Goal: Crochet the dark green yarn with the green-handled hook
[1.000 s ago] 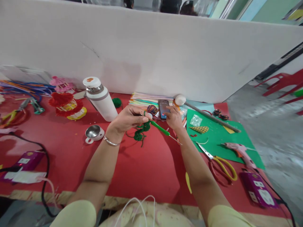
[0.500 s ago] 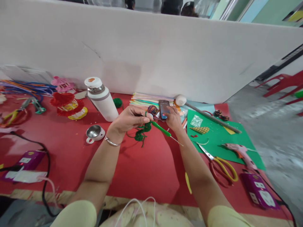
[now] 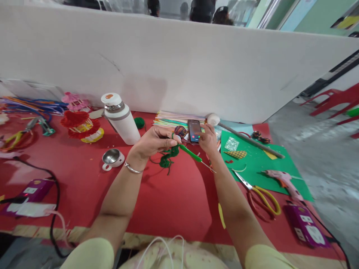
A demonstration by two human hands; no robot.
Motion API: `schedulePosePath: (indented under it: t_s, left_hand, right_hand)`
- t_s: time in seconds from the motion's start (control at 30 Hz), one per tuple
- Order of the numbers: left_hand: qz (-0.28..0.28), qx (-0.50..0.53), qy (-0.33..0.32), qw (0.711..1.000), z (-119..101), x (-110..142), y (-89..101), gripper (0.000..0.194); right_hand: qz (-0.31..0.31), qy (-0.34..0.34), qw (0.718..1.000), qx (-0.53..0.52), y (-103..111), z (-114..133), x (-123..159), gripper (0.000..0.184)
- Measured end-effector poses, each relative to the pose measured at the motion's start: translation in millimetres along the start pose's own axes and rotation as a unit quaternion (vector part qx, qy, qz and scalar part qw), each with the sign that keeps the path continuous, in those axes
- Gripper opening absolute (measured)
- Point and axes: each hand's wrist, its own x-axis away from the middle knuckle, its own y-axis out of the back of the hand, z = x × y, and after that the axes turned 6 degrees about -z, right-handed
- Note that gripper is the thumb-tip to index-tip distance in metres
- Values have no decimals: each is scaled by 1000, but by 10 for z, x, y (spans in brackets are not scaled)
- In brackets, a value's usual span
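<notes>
Currently, the left hand [image 3: 157, 141] pinches a green-handled metal crochet hook [image 3: 191, 153] and dark-green crocheted yarn [image 3: 165, 161]; the right hand [image 3: 208, 139], fingers loosely parted, perhaps touches a black rectangular smartphone [image 3: 194, 129].

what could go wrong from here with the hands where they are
The green-handled hook in the left hand points its thin metal end toward the right forearm, so it might poke it.
Loose strands dangle from the green yarn and may snag or tangle.
The open cup stands close to the left wrist and could get knocked.
</notes>
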Motion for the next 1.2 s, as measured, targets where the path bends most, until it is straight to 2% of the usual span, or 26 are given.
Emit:
schedulePosePath:
  t_s: [0.07, 0.13, 0.27, 0.4, 0.5, 0.6, 0.77, 0.9, 1.03, 1.13, 1.2]
  left_hand:
    - [-2, -2, 0, 1000, -2, -1, 1, 31]
    - [-5, -6, 2, 1000, -8, -1, 1, 32]
    - [-3, -11, -1, 1000, -15, 2, 1, 31]
    - [0, -8, 2, 1000, -3, 3, 2, 31]
    - [2, -4, 4, 1000, 5, 1, 3, 30]
    - [6, -4, 4, 1000, 10, -1, 10, 30]
    - [6, 0, 4, 1000, 27, -2, 23, 30]
    - [12, 6, 7, 1000, 40, -11, 13, 30]
    - [23, 13, 0, 1000, 43, -17, -9, 30]
    - [20, 20, -11, 1000, 36, -11, -21, 29]
    - [12, 19, -13, 1000, 31, -7, -23, 28]
  right_hand:
    - [33, 25, 999, 3, -27, 6, 19, 41]
    - [54, 22, 998, 19, -56, 45, 35, 44]
    - [14, -10, 999, 35, -49, 134, 22, 60]
    - [-38, -12, 999, 14, 45, 125, -19, 45]
    - [-37, -15, 999, -2, 78, 82, -22, 35]
    - [-35, -25, 999, -9, 54, 40, -6, 34]
    - [24, 11, 1000, 6, -23, 38, 21, 29]
    - [52, 12, 998, 45, -98, 136, -7, 37]
    - [-7, -36, 997, 72, -118, 150, -94, 52]
    - [-60, -69, 992, 85, -52, 67, -141, 49]
    - [-68, -77, 991, 82, 3, 24, -145, 45]
